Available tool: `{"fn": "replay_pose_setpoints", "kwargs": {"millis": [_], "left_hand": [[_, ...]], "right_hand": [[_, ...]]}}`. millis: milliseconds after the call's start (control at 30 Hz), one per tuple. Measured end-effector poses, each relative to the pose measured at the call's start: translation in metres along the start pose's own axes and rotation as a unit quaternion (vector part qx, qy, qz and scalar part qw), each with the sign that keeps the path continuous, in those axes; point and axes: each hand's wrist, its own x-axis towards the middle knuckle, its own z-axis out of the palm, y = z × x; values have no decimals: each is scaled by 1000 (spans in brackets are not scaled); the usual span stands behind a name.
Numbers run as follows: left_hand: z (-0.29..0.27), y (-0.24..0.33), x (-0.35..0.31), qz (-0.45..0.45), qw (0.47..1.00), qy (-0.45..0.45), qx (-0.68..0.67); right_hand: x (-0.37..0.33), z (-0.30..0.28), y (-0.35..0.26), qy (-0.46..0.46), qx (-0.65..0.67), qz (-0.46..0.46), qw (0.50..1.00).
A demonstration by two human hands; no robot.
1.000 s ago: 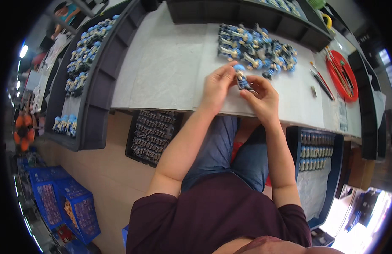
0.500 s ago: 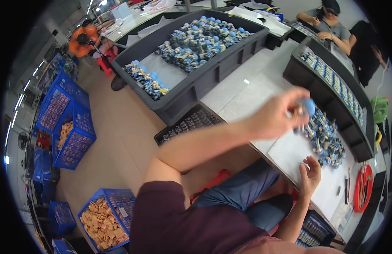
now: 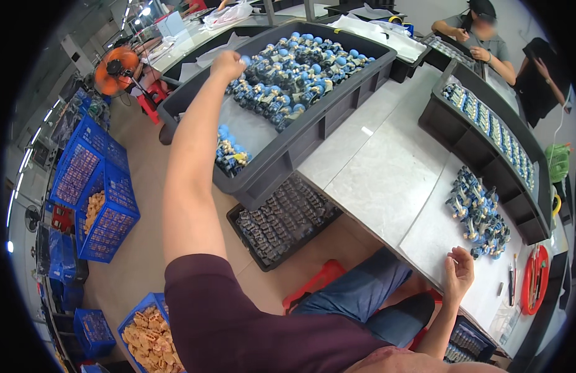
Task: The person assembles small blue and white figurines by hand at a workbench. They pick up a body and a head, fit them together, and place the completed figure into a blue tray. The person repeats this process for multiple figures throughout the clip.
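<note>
My left hand [image 3: 227,67] is closed on a small figurine with a round blue head [image 3: 245,60], its body mostly hidden by the fingers. Arm stretched out, it is over the far left side of a large grey bin [image 3: 288,146], beside rows of similar blue-headed figurines [image 3: 288,74]. At the table's near edge, my right hand [image 3: 460,273] is held with fingers loosely bent and apart; nothing shows in it. Just beyond it lies a loose heap of blue and cream figurines [image 3: 478,214] on a white sheet [image 3: 425,239].
A long dark tray [image 3: 487,165] with rows of small parts borders the table's right. Pens [image 3: 510,283] and a red round dish [image 3: 535,280] lie nearby. Below the bin is a black tray [image 3: 285,217]. Blue crates [image 3: 107,217] stand left. Another person [image 3: 481,43] works at the far right.
My left hand has swung from above the heap on the table to the far left part of the grey bin, carrying the figurine. My right hand has barely moved.
</note>
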Motion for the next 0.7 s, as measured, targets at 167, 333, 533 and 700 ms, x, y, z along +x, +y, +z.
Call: {"fn": "replay_pose_setpoints", "kwargs": {"millis": [167,333,533,700], "left_hand": [[24,-12,4,-27,988,-52,142],[35,-16,9,-10,989,-70,126],[74,-42,24,95,978,-139,123],[31,-30,42,139,968,-60,202]], "right_hand": [[2,5,-3,10,19,14,1000],[3,9,-7,29,7,35,999],[0,5,-1,36,8,31,999],[5,9,2,35,10,25,999]]}}
